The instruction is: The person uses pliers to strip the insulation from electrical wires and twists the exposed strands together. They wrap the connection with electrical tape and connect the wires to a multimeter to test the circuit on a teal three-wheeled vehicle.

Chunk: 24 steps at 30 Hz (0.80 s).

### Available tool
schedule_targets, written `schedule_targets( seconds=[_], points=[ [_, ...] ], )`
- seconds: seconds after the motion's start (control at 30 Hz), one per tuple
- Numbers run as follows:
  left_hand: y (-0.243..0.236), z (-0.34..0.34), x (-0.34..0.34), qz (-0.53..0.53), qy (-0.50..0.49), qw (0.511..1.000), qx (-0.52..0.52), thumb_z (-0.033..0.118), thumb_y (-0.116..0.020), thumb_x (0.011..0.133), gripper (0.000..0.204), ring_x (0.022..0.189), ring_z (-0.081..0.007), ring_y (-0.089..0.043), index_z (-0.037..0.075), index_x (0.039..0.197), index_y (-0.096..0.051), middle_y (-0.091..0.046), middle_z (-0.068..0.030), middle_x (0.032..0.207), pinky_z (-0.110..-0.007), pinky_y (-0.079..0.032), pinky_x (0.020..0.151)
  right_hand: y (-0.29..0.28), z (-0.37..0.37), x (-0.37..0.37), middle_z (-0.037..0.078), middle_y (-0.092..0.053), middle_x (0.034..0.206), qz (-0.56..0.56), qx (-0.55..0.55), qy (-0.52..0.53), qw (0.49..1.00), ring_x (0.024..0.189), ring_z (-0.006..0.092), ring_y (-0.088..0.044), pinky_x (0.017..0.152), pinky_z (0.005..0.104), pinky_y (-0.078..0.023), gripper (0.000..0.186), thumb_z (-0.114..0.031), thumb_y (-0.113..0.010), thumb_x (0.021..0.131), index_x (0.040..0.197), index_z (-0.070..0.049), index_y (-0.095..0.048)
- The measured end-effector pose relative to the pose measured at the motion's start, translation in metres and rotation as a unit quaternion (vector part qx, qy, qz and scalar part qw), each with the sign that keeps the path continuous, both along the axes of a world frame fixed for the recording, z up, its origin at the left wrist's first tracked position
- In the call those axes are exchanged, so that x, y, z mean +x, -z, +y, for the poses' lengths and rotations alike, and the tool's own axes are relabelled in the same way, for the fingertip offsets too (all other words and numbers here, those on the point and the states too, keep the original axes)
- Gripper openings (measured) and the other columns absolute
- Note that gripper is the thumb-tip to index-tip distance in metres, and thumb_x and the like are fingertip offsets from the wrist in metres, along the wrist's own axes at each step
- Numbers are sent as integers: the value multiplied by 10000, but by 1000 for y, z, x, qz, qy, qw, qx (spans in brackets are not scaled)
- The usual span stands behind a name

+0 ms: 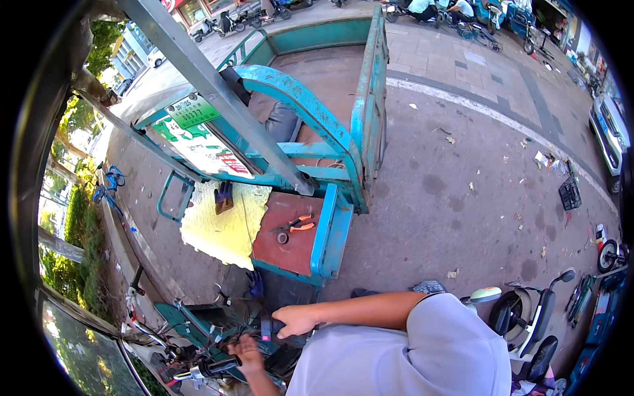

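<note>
My right hand (295, 321) reaches across from the right, its fingers curled on a dark object (278, 326) whose kind I cannot make out. Just left of it is a small dark piece with a pink patch (265, 329). My left hand (247, 354) is lower and further left, its fingers apart and nothing seen in them. It is beside the black grip (224, 365) of a handlebar. Both hands are over the dark front part of a teal three-wheeled cargo vehicle (343, 228), among cables and metal parts. A dark blue glove (255, 284) lies just beyond them.
Pliers with orange handles (302, 224) and a small dark roll (282, 237) lie on the red-brown bench (290, 254). A dark glove (223, 197) rests on yellow foam (218, 231). A metal post (224, 92) slants overhead. Parked scooters (538, 317) stand at right.
</note>
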<state>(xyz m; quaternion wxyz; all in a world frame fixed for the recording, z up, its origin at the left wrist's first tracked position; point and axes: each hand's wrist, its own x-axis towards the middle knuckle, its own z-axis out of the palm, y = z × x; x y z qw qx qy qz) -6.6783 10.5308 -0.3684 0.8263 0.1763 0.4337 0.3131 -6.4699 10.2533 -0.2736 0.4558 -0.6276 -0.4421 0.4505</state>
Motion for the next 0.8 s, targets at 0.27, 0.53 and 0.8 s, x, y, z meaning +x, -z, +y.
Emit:
schedule_targets(
  seconds=[0.27, 0.53, 0.8],
  points=[
    [-114, -153, 56, -217, 294, 916, 166, 461, -666, 976, 575, 1342, -342, -508, 71, 1375, -531, -587, -162, 1383, -502, -360, 1183, -21, 15, -7, 136, -657, 857, 130, -6, -64, 989, 676, 260, -672, 608, 391, -531, 284, -192, -681, 916, 1070, 45, -649],
    [-102, -143, 59, -168, 277, 923, 207, 505, -699, 941, 608, 1330, -303, -518, 52, 1320, -555, -584, -152, 1371, -463, -376, 1180, -21, 16, -11, 299, -688, 1081, -53, 16, -9, 998, 1050, 467, -674, 905, 505, -516, 442, -263, -678, 924, 1183, 76, -565],
    [-100, -140, 62, -193, 274, 924, 182, 476, -721, 931, 582, 1339, -324, -519, 55, 1311, -586, -580, -165, 1395, -469, -396, 1175, -15, 19, -13, 310, -679, 1115, -81, 2, 18, 997, 1055, 478, -670, 879, 524, -525, 503, -262, -675, 932, 1265, 76, -508]
  ],
)
